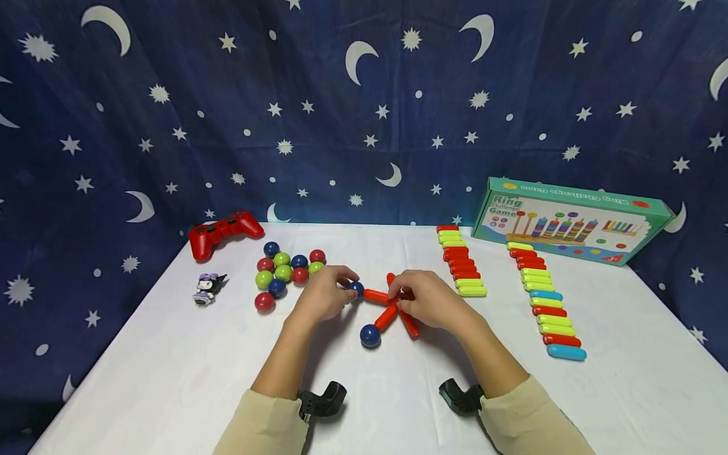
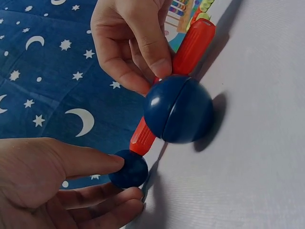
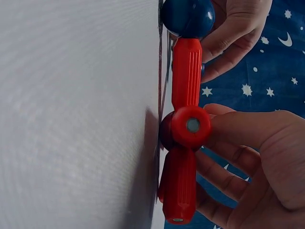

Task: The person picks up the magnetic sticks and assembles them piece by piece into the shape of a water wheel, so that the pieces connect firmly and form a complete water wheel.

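Red rods with grey end tips (image 3: 192, 125) and blue balls form a branching figure on the white table. My left hand (image 1: 324, 296) pinches a small-looking blue ball (image 2: 128, 169) at the tip of the left red rod (image 1: 376, 297). Over the middle, where the rods meet, my right hand (image 1: 429, 300) grips the figure with thumb and fingers; the junction is partly hidden, with a dark red ball (image 3: 167, 130) showing behind a rod. Another blue ball (image 1: 370, 336) ends the near-left rod (image 1: 387, 317). One more red rod (image 1: 409, 324) points toward the near right.
Loose red, green and blue balls (image 1: 282, 272) lie left of my left hand. Two columns of coloured rods (image 1: 462, 262) run down the right side. A game box (image 1: 571, 221) leans at the back right. A red game controller (image 1: 224, 235) and small figurine (image 1: 208, 288) sit left.
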Motion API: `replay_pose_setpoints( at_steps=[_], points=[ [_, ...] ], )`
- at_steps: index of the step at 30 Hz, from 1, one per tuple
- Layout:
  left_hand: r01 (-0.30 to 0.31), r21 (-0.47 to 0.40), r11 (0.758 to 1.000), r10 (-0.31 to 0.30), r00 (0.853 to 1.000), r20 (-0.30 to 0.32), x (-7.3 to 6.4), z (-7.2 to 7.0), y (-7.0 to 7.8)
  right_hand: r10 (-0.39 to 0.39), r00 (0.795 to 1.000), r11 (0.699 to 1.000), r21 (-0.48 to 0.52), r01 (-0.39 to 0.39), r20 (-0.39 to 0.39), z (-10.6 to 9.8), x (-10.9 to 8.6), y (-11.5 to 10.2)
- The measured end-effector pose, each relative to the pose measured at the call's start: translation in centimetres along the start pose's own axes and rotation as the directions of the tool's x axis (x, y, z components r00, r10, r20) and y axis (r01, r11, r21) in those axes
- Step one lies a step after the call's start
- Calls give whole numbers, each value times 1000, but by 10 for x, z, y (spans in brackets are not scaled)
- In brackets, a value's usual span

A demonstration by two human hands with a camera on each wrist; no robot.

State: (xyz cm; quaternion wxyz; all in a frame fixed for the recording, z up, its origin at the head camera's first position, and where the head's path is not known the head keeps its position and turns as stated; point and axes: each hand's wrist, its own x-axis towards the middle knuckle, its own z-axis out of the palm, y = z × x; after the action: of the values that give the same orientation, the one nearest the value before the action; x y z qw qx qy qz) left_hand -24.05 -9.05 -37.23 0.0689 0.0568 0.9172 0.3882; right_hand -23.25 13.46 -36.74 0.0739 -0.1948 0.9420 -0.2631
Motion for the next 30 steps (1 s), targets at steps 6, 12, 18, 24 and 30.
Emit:
replay_pose_setpoints(
  at_steps=[6,12,18,24,30],
  points=[
    [12,10,1000,-12,1000,13,0,-4,-2,-14,1000,1000,-4,14,12,0,1,0],
    [39,2,999,-38,985,-167,-3,-31,-12,-13,1000,1000,-20,12,-6,-2,0,0],
    [71,47,996,-50,936,-348,-1,-43,-21,-23,998,999,-48,21,-50,-3,0,1],
    [-22,241,970,109,930,-351,7,-18,-19,-42,996,989,-148,29,-83,-2,1,0],
    [-3,381,925,152,920,-362,11,-4,-15,-24,994,974,-226,0,-103,-2,1,2]
  ],
)
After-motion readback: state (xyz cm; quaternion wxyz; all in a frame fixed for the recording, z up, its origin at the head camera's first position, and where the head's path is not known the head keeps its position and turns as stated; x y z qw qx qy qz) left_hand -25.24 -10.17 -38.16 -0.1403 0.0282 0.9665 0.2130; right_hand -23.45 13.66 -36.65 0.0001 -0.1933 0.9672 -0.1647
